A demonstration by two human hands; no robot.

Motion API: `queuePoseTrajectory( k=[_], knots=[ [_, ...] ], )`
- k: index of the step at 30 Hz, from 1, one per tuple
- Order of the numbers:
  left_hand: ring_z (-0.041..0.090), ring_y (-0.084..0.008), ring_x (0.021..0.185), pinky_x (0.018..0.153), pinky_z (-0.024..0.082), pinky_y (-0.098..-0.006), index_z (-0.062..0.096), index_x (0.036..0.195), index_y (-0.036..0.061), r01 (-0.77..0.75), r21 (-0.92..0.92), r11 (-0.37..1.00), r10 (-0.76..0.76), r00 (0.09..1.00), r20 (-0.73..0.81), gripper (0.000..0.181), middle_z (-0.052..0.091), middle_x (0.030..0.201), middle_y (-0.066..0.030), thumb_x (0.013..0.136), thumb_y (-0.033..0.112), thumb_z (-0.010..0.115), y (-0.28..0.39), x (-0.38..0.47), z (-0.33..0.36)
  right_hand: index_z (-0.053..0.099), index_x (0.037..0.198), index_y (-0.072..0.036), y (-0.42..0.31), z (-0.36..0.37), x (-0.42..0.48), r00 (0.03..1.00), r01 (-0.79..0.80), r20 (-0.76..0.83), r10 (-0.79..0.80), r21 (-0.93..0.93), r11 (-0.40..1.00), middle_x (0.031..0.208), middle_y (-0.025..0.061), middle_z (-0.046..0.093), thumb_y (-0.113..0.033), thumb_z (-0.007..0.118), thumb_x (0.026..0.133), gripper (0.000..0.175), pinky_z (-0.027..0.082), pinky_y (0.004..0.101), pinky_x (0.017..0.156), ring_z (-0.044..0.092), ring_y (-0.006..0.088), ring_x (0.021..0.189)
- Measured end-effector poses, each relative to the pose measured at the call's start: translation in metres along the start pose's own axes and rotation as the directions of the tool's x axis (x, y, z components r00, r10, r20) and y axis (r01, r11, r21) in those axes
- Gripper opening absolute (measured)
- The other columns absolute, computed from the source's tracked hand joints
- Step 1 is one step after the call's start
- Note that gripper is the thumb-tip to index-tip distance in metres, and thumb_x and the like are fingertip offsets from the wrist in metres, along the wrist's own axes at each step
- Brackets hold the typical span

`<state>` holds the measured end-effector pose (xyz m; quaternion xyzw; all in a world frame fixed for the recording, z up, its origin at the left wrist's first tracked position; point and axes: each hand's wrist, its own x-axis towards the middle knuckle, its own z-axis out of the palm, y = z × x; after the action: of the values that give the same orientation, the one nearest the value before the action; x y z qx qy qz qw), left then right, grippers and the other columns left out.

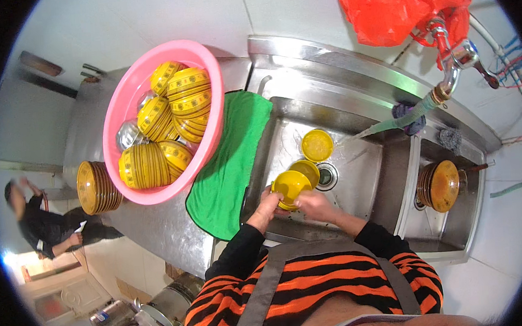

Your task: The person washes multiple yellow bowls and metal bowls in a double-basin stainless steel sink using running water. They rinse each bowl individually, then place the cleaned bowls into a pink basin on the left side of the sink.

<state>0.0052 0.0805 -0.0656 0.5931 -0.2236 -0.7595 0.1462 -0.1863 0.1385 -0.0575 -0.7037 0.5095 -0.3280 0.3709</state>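
Over the near left part of a stainless steel sink (361, 192), my left hand (267, 207) grips a small stack of yellow bowls (291, 188) by its left side. My right hand (317, 206) is blurred at the stack's right rim; whether it grips the rim or only touches it I cannot tell. Just behind the stack is another yellow bowl (311, 171), partly hidden. Farther back, a yellow bowl (317, 145) holds liquid on the sink floor. Water runs from a green hose (401, 117) close to that bowl. The round drain (327, 177) lies to the right of the bowls.
Left of the sink, a green cloth (234, 164) drapes beside a pink basin (218, 121) of stacked yellow bowls. Stacked plates (93, 189) stand beyond it; more plates (442, 187) are in the right sink. A faucet (452, 61) and red plastic bag (404, 6) hang above. A person (45, 221) stands far left.
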Motion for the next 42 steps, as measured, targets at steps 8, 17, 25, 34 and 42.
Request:
queuePoseTrajectory(
  k=[8,17,25,34,42],
  knots=[
    [0.07,-0.0371,0.071,0.041,0.057,-0.0472,0.048,0.128,0.0047,-0.083,-0.029,0.996,0.075,0.975,-0.209,0.047,0.065,0.098,-0.0204,0.081,0.0,0.048,-0.007,0.011,0.001,0.06,0.114,0.001,0.172,-0.008,0.042,0.984,-0.171,-0.079,0.162,-0.683,0.71,0.12,0.0205,0.058,-0.002,0.059,0.077,0.037,0.045,0.0456,0.096,0.048,0.0374,0.122],
    [0.07,-0.0368,0.076,0.044,0.058,-0.0457,0.039,0.139,0.0059,-0.08,0.036,0.996,0.086,0.975,-0.206,0.064,0.062,0.112,-0.0201,0.076,-0.001,0.049,0.0,-0.011,0.004,0.066,0.079,0.002,0.188,-0.01,0.046,0.985,-0.165,-0.073,0.153,-0.634,0.756,0.082,0.0208,0.066,-0.009,0.065,0.075,0.012,0.049,0.0458,0.074,0.063,0.0396,0.083],
    [0.07,-0.0344,0.074,0.044,0.058,-0.0439,0.04,0.137,0.0064,-0.079,0.05,0.996,0.086,0.984,-0.158,0.063,0.063,0.108,-0.019,0.075,-0.001,0.049,0.008,-0.019,0.008,0.054,0.063,0.0,0.188,-0.05,0.061,0.779,-0.554,-0.389,0.492,-0.061,0.83,0.058,0.0108,0.057,-0.025,0.078,0.075,0.036,0.051,0.0417,0.058,0.06,0.0236,0.056],
    [0.07,-0.0345,0.073,0.042,0.056,-0.0458,0.043,0.134,0.0082,-0.12,0.049,0.992,0.126,0.98,-0.154,0.054,0.064,0.105,-0.0181,0.081,0.008,0.052,0.007,-0.016,0.011,0.059,0.107,-0.011,0.18,-0.041,0.058,0.545,-0.456,-0.027,0.838,0.829,0.324,0.102,0.0068,0.064,-0.039,0.063,0.091,0.032,0.053,0.0332,0.056,0.062,0.0194,0.089],
    [0.07,-0.0325,0.069,0.042,0.056,-0.0408,0.041,0.135,0.008,-0.102,0.07,0.992,0.112,0.981,-0.158,0.063,0.063,0.105,-0.0172,0.074,0.001,0.052,0.001,-0.006,0.005,0.061,0.11,-0.009,0.186,-0.046,0.063,0.828,-0.271,-0.382,0.41,0.369,0.889,0.094,0.0026,0.063,-0.029,0.06,0.093,0.027,0.053,0.0311,0.064,0.061,0.0168,0.077]
  ],
)
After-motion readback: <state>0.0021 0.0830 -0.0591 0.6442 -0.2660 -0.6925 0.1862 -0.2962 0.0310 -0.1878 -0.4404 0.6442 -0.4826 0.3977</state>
